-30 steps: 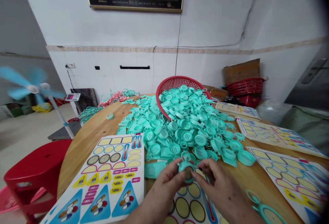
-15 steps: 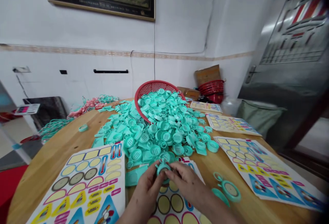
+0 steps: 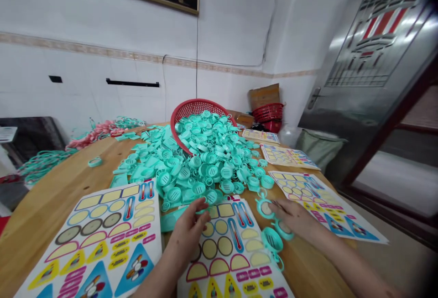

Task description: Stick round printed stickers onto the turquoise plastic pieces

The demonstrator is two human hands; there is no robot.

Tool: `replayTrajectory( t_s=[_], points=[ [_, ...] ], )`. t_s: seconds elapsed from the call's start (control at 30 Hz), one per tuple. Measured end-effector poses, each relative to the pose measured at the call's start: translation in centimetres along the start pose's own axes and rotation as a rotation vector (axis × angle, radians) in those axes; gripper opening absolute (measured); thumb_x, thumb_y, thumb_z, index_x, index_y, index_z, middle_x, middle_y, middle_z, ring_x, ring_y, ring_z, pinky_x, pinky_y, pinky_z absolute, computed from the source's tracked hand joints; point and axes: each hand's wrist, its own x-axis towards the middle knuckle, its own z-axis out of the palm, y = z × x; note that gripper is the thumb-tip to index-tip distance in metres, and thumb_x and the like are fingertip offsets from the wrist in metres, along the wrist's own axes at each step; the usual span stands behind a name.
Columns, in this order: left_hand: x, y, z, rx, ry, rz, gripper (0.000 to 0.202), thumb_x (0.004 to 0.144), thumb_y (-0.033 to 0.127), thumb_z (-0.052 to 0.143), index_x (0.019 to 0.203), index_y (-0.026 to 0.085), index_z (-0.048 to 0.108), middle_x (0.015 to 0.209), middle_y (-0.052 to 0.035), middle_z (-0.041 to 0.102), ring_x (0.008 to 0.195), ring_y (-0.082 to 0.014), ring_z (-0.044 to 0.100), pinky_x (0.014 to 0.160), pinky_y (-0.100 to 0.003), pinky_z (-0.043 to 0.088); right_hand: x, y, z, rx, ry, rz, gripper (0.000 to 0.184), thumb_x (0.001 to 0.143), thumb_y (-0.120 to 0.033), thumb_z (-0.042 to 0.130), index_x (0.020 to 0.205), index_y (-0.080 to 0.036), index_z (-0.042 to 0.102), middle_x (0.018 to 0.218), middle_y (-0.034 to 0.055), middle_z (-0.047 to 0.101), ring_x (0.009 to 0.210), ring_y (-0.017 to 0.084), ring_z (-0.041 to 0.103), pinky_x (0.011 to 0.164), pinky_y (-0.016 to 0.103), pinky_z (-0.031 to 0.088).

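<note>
My left hand [image 3: 189, 226] lies on the middle sticker sheet [image 3: 232, 252], its fingers curled at the near edge of the pile of teal plastic pieces [image 3: 205, 161] and pinching one teal piece [image 3: 202, 208]. My right hand [image 3: 292, 218] rests on the wooden table [image 3: 51, 197] to the right of that sheet. Its fingers are stretched out, and the tips touch a round teal piece with a ring and a pale sticker [image 3: 264, 207]. Two more finished round pieces [image 3: 273, 239] lie just beside and under that hand.
A red basket [image 3: 191, 108] lies tipped at the back, spilling the pile. Sticker sheets lie at the left [image 3: 99, 238] and right [image 3: 318, 197], with more behind [image 3: 287, 155]. Teal and pink loops [image 3: 99, 130] are heaped at the far left. A metal door [image 3: 369, 60] stands at the right.
The view has swung right. My hands, which held one round teal piece together, have parted: the right carried it to the table on the right, the left reached to the pile's edge.
</note>
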Motion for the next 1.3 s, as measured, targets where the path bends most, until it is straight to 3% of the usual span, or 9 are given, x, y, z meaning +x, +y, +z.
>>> replayTrajectory(
  t_s=[0.17,0.23,0.33,0.53,0.7,0.83,0.97,1.13,1.3],
  points=[
    [-0.2,0.1,0.1,0.116,-0.046,-0.034,0.053,0.069,0.048,0.052,0.105,0.011,0.060,0.091,-0.0127,0.068,0.079,-0.0224,0.064,0.060,-0.030,0.047,-1.5,2.7,0.3,-0.115,-0.042,0.026,0.035,0.079,-0.046,0.039,0.061,-0.021,0.057,0.066,0.0081,0.063,0.068,0.027,0.060,0.061,0.035,0.042],
    [-0.3,0.3,0.1,0.153,-0.049,-0.040,0.050,0.069,0.047,0.051,0.102,0.011,0.063,0.080,-0.0099,0.068,0.072,-0.0215,0.064,0.057,-0.029,0.045,-1.8,3.1,0.6,-0.137,-0.027,0.035,0.035,0.078,-0.043,0.041,0.081,-0.018,0.065,0.086,0.0130,0.068,0.082,0.031,0.062,0.069,0.039,0.044],
    [-0.4,0.7,-0.1,0.203,-0.055,-0.041,0.048,0.070,0.046,0.051,0.100,0.011,0.064,0.072,-0.0080,0.067,0.066,-0.0208,0.062,0.055,-0.029,0.043,-3.0,2.5,0.8,-0.130,-0.014,0.021,0.040,0.085,-0.043,0.037,0.104,-0.019,0.062,0.107,0.0132,0.064,0.097,0.029,0.060,0.079,0.039,0.044],
    [-0.5,0.8,-0.1,0.254,-0.091,-0.049,0.042,0.073,0.043,0.050,0.098,0.014,0.066,0.073,-0.0065,0.067,0.069,-0.0207,0.063,0.057,-0.029,0.043,-7.0,0.6,2.3,-0.078,-0.184,-0.041,0.023,0.084,-0.039,0.052,0.070,-0.021,0.055,0.076,0.0013,0.057,0.072,0.018,0.058,0.064,0.029,0.043],
    [-0.7,1.0,0.2,0.251,-0.135,-0.059,0.038,0.074,0.040,0.048,0.094,0.014,0.065,0.084,-0.0084,0.068,0.075,-0.0212,0.063,0.059,-0.029,0.044,-8.2,1.3,2.6,0.257,-0.049,0.063,0.029,0.082,-0.043,0.055,0.064,-0.021,0.057,0.071,0.0001,0.056,0.072,0.018,0.055,0.066,0.028,0.043],
    [-0.8,1.3,0.2,0.224,-0.170,-0.050,0.035,0.076,0.038,0.046,0.093,0.014,0.064,0.089,-0.0093,0.068,0.076,-0.0201,0.063,0.063,-0.029,0.045,-8.6,0.7,1.7,0.825,0.070,0.317,0.033,0.070,-0.053,0.069,0.074,-0.021,0.063,0.059,-0.0047,0.049,0.054,0.010,0.042,0.051,0.021,0.035],
    [-1.2,1.6,0.3,0.176,-0.259,-0.015,0.037,0.077,0.040,0.047,0.097,0.014,0.064,0.095,-0.0093,0.068,0.078,-0.0193,0.063,0.067,-0.030,0.047,-8.4,-1.8,2.2,1.278,0.096,0.449,0.034,0.058,-0.042,0.083,0.066,-0.019,0.059,0.059,-0.0070,0.043,0.050,0.005,0.030,0.045,0.016,0.028],
    [-1.9,1.4,0.7,0.055,-0.407,0.043,0.042,0.076,0.039,0.058,0.111,0.017,0.061,0.103,-0.0099,0.067,0.084,-0.0197,0.062,0.071,-0.030,0.048,-7.0,-5.0,4.1,1.440,-0.029,0.450,0.028,0.064,-0.034,0.080,0.065,-0.019,0.056,0.060,-0.0069,0.042,0.051,0.005,0.032,0.046,0.017,0.028],
    [-2.5,1.5,1.5,-0.258,-0.588,0.098,0.050,0.073,0.032,0.068,0.121,0.027,0.057,0.109,-0.0055,0.065,0.095,-0.0201,0.061,0.083,-0.033,0.046,-5.2,-7.3,6.0,1.252,-0.260,0.372,0.032,0.067,-0.046,0.072,0.075,-0.018,0.058,0.054,-0.0086,0.036,0.046,0.005,0.022,0.044,0.018,0.018]
  ],
)
